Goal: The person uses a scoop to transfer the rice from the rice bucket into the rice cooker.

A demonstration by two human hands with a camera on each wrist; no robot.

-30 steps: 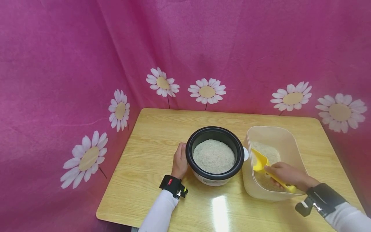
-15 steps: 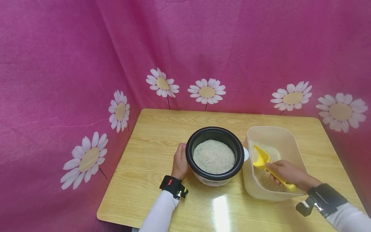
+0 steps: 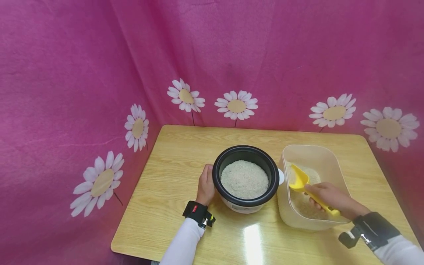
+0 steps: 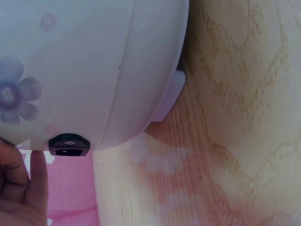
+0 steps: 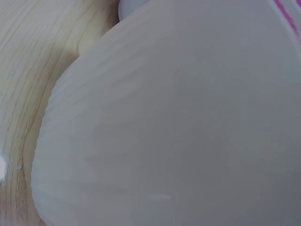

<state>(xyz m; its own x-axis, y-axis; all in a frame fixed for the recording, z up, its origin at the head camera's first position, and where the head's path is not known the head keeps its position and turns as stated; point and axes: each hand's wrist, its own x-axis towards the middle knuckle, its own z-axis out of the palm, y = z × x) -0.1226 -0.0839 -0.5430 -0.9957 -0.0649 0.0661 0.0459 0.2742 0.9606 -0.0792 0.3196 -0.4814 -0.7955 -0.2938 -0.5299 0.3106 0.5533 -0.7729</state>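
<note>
A rice cooker (image 3: 243, 208) with a black inner pot and pale body stands open-topped in the middle of the table, white rice (image 3: 245, 179) inside it. My left hand (image 3: 206, 187) holds the cooker at its left side; in the left wrist view its fingers (image 4: 37, 183) meet the body near a dark socket (image 4: 69, 145). My right hand (image 3: 331, 198) grips the handle of a yellow scoop (image 3: 300, 179) inside a translucent rice bin (image 3: 328, 162). Rice (image 3: 313, 176) lies in the bin, and some seems to be in the scoop. The right wrist view shows mostly the bin's wall (image 5: 164, 117).
The wooden table (image 3: 172, 162) has rounded corners. The bin stands close to the cooker's white right handle (image 3: 281, 176). A pink cloth (image 3: 212, 55) with daisies hangs behind and at both sides.
My right hand has raised and tilted the scoop slightly inside the bin, its blade turning a little to the right. The left hand and the cooker have stayed in place.
</note>
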